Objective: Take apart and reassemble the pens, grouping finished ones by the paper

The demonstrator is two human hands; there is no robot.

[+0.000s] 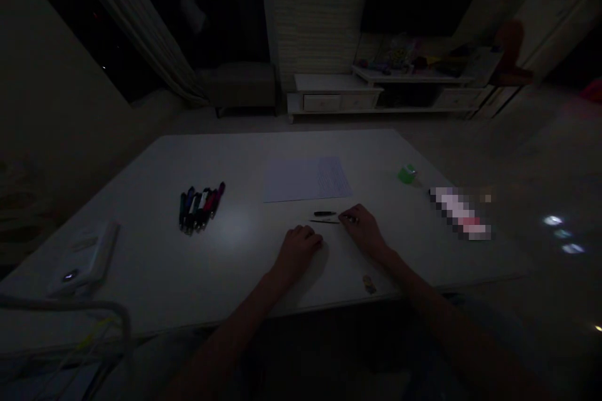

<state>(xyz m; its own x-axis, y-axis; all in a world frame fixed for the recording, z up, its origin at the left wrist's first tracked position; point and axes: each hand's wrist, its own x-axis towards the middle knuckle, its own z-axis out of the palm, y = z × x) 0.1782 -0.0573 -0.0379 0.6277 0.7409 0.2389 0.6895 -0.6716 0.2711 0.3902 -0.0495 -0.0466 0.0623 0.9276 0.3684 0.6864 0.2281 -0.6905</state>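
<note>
The room is dim. My left hand (301, 247) rests on the white table (155, 250) with its fingers curled under; nothing shows in it. My right hand (363, 229) lies just to its right, fingertips pinched on the end of a thin dark pen part (348, 219). A short black pen piece (324, 213) and a thin rod (323, 221) lie just left of those fingertips. A sheet of paper (305, 178) lies beyond both hands.
A row of several coloured pens (201, 207) lies at the left. A green object (407, 173) and a blurred-out item (459, 213) sit at the right. A white device (87, 260) and cables occupy the near-left corner. A small sticker (369, 283) marks the front edge.
</note>
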